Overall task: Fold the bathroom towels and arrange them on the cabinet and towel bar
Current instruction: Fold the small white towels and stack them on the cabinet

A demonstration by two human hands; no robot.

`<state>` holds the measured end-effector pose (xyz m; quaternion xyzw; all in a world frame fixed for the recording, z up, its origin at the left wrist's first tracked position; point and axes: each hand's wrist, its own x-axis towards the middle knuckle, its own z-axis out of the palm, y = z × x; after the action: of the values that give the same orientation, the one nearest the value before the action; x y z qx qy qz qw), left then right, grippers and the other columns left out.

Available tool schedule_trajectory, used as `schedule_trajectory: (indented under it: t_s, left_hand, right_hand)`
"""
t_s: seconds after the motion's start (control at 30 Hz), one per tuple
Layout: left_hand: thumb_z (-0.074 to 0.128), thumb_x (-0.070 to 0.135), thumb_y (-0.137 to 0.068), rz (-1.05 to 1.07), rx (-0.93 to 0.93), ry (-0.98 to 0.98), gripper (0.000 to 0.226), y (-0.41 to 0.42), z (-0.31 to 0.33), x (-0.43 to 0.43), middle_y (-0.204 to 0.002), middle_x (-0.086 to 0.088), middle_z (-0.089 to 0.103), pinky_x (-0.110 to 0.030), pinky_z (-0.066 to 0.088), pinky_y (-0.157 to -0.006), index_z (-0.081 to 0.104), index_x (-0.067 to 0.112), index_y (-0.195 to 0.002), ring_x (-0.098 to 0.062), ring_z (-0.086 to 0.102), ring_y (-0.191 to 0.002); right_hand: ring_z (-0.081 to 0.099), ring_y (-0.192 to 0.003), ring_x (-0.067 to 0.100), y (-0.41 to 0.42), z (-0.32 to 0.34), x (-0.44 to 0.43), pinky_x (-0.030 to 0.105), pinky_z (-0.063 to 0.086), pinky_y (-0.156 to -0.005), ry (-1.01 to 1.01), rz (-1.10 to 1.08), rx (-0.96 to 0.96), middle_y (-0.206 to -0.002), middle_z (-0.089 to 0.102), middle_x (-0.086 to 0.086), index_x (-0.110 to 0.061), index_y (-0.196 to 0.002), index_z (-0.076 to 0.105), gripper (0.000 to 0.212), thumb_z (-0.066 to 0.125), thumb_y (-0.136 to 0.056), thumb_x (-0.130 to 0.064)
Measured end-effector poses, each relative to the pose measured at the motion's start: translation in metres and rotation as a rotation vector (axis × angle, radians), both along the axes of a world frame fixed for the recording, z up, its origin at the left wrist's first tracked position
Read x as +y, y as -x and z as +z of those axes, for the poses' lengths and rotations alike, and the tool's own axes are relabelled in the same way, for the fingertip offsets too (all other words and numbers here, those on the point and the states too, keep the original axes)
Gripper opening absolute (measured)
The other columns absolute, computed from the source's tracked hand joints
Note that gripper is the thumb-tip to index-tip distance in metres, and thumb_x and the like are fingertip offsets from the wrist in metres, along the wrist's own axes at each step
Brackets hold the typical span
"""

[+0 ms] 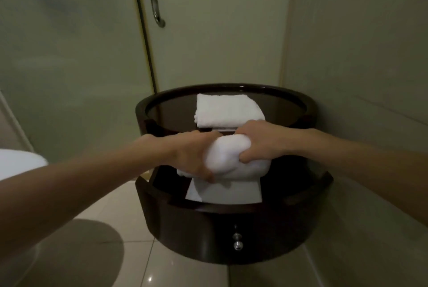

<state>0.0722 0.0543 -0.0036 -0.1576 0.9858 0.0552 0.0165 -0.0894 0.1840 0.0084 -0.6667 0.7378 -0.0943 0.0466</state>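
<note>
Towel (228,153), white and bunched up, was clamped at both ends, left hand (194,154) and right hand (257,140) each curled tight round it, in front of the dark round cabinet (208,228). A folded towel (229,110) sat on top, and a third towel (228,192) lay on the shelf underneath.

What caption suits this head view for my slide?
The left hand and right hand grip a white towel at the cabinet; a folded towel lies on its top.
</note>
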Motion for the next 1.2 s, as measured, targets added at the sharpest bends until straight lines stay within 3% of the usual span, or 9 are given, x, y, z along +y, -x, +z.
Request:
schedule_trajectory:
  t_s: [0.07,0.2,0.3,0.43,0.53,0.7,0.8,0.93,1.2]
  left_hand:
    - [0.075,0.055,-0.058,0.007,0.033,0.049,0.089,0.0,0.005,-0.002,-0.125,0.007,0.054,-0.035,0.051,-0.087,0.034,0.033,-0.134,-0.016,0.056,-0.105]
    - [0.074,0.04,-0.063,0.016,0.202,0.077,0.059,0.004,0.03,-0.005,-0.105,0.003,0.061,-0.041,0.052,-0.078,0.047,0.03,-0.115,-0.02,0.058,-0.093]
    - [0.075,0.036,-0.058,-0.014,0.288,0.06,0.057,0.011,0.057,-0.007,-0.104,0.002,0.064,-0.042,0.051,-0.078,0.056,0.024,-0.11,-0.02,0.059,-0.092]
    - [0.069,0.037,-0.049,-0.017,0.335,0.05,0.062,0.022,0.098,-0.008,-0.099,0.004,0.065,-0.027,0.05,-0.07,0.062,0.021,-0.109,-0.016,0.061,-0.089]
    - [0.078,0.026,-0.058,-0.024,0.367,0.039,0.053,0.03,0.126,-0.008,-0.093,0.006,0.06,-0.023,0.041,-0.063,0.064,0.017,-0.108,-0.014,0.058,-0.085]
    - [0.079,0.021,-0.068,-0.009,0.438,0.119,0.049,0.045,0.157,-0.012,-0.104,-0.002,0.065,-0.036,0.05,-0.079,0.063,0.017,-0.114,-0.02,0.059,-0.094]
    - [0.078,0.021,-0.068,-0.008,0.495,0.163,0.046,0.052,0.169,-0.018,-0.104,-0.005,0.067,-0.04,0.052,-0.079,0.064,0.017,-0.112,-0.023,0.061,-0.093]
    - [0.078,0.022,-0.066,0.002,0.559,0.251,0.048,0.06,0.183,-0.027,-0.103,-0.005,0.068,-0.037,0.051,-0.075,0.064,0.018,-0.111,-0.025,0.062,-0.091]
    - [0.068,0.032,-0.07,0.095,0.62,0.596,0.053,0.087,0.194,-0.063,-0.107,-0.004,0.065,-0.031,0.039,-0.067,0.05,0.027,-0.119,-0.03,0.06,-0.097]
  right_hand:
    - [0.059,-0.074,0.017,0.003,0.014,0.0,0.035,0.05,-0.064,0.013,-0.004,-0.034,-0.079,0.061,-0.004,-0.017,-0.083,0.064,0.022,0.073,-0.07,-0.033]
    - [0.06,-0.076,0.015,0.009,0.044,0.001,0.035,0.051,-0.067,0.057,-0.02,-0.026,-0.082,0.064,-0.005,-0.018,-0.086,0.066,0.029,0.074,-0.066,-0.037]
    - [0.063,-0.078,0.019,0.017,0.065,0.0,0.038,0.054,-0.069,0.133,-0.04,-0.022,-0.086,0.068,0.0,-0.017,-0.091,0.068,0.035,0.074,-0.061,-0.035]
    - [0.062,-0.084,0.02,0.027,0.09,0.001,0.036,0.053,-0.071,0.211,-0.055,-0.024,-0.095,0.066,0.001,-0.016,-0.1,0.065,0.045,0.073,-0.06,-0.034]
    - [0.06,-0.087,0.019,0.033,0.109,0.004,0.034,0.052,-0.072,0.289,-0.081,0.005,-0.1,0.065,0.002,-0.016,-0.105,0.064,0.043,0.075,-0.068,-0.033]
    - [0.058,-0.099,0.023,0.036,0.133,0.003,0.038,0.051,-0.081,0.45,-0.096,0.136,-0.113,0.06,0.002,-0.021,-0.12,0.054,0.054,0.073,-0.071,-0.032]
    - [0.056,-0.101,0.025,0.04,0.14,-0.005,0.039,0.05,-0.082,0.43,-0.117,0.265,-0.117,0.057,0.003,-0.022,-0.127,0.046,0.065,0.074,-0.071,-0.041]
    - [0.059,-0.095,0.031,0.05,0.146,-0.023,0.031,0.039,-0.063,0.578,-0.167,0.4,-0.108,0.06,0.01,-0.015,-0.113,0.048,0.046,0.069,-0.075,-0.033]
    - [0.054,-0.084,0.029,0.071,0.148,-0.07,0.031,0.032,-0.059,0.772,-0.238,0.483,-0.101,0.055,0.011,-0.009,-0.112,0.045,0.033,0.058,-0.083,-0.019]
